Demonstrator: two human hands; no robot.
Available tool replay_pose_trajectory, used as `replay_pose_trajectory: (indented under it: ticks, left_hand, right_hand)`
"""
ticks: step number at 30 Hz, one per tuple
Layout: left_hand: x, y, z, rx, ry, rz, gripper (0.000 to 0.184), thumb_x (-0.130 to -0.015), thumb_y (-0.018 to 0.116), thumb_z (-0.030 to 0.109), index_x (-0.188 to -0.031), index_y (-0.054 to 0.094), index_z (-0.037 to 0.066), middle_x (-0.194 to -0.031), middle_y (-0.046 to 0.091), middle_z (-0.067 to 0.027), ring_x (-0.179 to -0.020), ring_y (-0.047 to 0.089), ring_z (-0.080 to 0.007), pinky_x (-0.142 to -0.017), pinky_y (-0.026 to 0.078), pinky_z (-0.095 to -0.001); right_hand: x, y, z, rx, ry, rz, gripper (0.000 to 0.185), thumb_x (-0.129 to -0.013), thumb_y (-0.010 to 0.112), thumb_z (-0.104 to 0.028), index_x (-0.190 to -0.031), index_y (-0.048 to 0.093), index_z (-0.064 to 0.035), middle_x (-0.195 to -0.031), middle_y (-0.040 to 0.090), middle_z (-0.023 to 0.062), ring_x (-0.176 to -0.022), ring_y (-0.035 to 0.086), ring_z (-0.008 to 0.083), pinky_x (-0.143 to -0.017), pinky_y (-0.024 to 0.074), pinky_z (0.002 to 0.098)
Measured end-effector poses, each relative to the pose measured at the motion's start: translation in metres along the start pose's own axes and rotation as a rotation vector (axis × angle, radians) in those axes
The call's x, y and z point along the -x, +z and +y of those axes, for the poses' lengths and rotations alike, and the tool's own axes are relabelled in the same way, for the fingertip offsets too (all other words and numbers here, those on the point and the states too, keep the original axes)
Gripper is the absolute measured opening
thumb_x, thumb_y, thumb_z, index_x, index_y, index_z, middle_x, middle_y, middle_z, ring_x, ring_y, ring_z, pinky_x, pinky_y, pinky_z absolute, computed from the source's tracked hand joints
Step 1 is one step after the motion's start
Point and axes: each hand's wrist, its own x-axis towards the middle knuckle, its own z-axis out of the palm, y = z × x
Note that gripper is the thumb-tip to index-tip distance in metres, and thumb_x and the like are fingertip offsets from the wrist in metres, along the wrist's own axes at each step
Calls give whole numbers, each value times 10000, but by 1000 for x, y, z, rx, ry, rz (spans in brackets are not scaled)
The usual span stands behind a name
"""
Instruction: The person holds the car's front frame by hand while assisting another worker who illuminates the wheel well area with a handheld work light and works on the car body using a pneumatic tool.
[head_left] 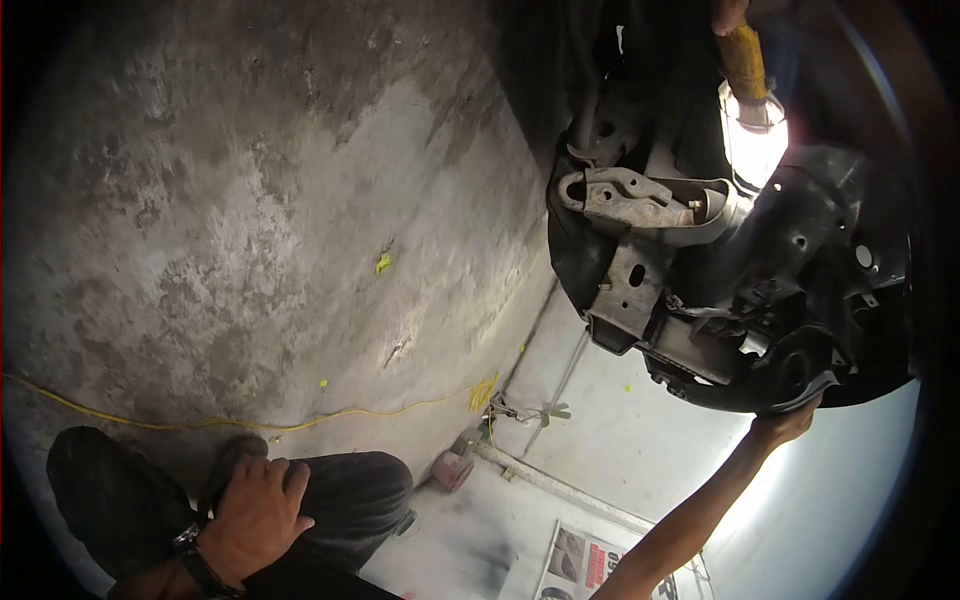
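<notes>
My left hand (255, 520), with a watch at the wrist, rests palm down on my dark trouser leg (335, 495). Its fingers are stretched out and hold nothing. At the right, my right arm reaches up, and my right hand (788, 426) grips the lower edge of a black plastic panel (800, 375) on the underside of a vehicle. Some of those fingers are hidden by the edge. Around the panel are a pale metal bracket (635, 200) and a metal plate with holes (628, 285).
Another person's hand (730, 14) holds a lit work lamp (753, 135) by its yellow handle near the vehicle parts. A yellow cable (330, 413) crosses the stained concrete floor (250, 230). A pinkish bucket (452, 470) and a poster (580, 562) are by the white wall.
</notes>
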Motion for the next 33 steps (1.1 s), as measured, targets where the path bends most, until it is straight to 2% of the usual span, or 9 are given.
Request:
replay_pose_trajectory:
  ticks: [7,16,18,21,24,27,29,31,33]
  left_hand:
    - [-4,-1,-10,-39,-68,-44,665,-849,777,388,-1347,567,2,-1237,588,-196,-1152,544,-373,-1040,402,-498]
    - [-6,0,-7,-31,-42,-17,653,-855,775,382,-1343,574,-2,-1239,600,-198,-1155,550,-370,-1047,403,-494]
    - [-8,2,-5,-34,-51,-22,661,-841,791,379,-1333,569,-2,-1251,593,-197,-1162,545,-377,-1041,409,-489]
    - [-9,5,-4,-60,-72,-36,643,-843,789,369,-1322,584,-8,-1226,604,-198,-1156,557,-370,-1044,410,-493]
    - [-8,-2,-2,-139,-69,-28,620,-850,782,350,-1313,604,-22,-1171,630,-201,-1131,584,-358,-1047,417,-498]
    - [-11,-1,-4,-217,-61,-69,613,-848,785,350,-1302,601,-19,-1155,633,-208,-1111,594,-380,-1023,431,-511]
    - [-11,5,-10,-241,-69,-107,603,-853,782,359,-1290,595,-10,-1183,624,-223,-1113,595,-416,-1007,437,-527]
    - [-12,1,-10,-300,-64,-126,592,-862,775,365,-1280,596,-14,-1172,628,-224,-1121,595,-416,-1007,438,-528]
    - [-14,3,-14,-375,-54,-105,560,-862,773,365,-1243,607,-10,-1145,634,-219,-1098,608,-409,-990,449,-531]
  right_hand:
    - [0,2,-10,-167,29,6,470,-1038,377,-148,-1381,510,146,-1367,602,303,-1279,598,419,-1102,483,433]
    - [1,2,-11,26,-183,0,431,-1022,388,-70,-1380,508,138,-1317,632,296,-1234,632,413,-1057,525,428]
    - [1,2,-12,113,-193,5,429,-1028,420,-99,-1387,515,117,-1313,640,281,-1226,639,403,-1055,527,415]
    - [0,5,-14,-338,183,23,537,-991,494,-341,-1403,585,-9,-1300,646,209,-1115,664,314,-948,580,404]
    - [-4,6,-1,-129,175,23,524,-1016,460,-337,-1395,591,1,-1279,660,210,-1134,659,302,-971,546,376]
    - [-3,10,-18,-216,325,-8,556,-1020,488,-374,-1400,583,20,-1306,653,224,-1130,659,298,-997,507,358]
    - [-2,14,2,-206,105,24,565,-1020,514,-399,-1379,603,28,-1289,669,214,-1101,665,290,-1003,494,352]
    - [-2,17,4,-298,127,40,574,-1021,534,-419,-1351,623,42,-1265,688,201,-1086,668,275,-1007,484,344]
    - [-4,14,-30,-496,382,41,585,-1022,546,-434,-1316,644,62,-1235,710,185,-1086,668,254,-1009,476,332]
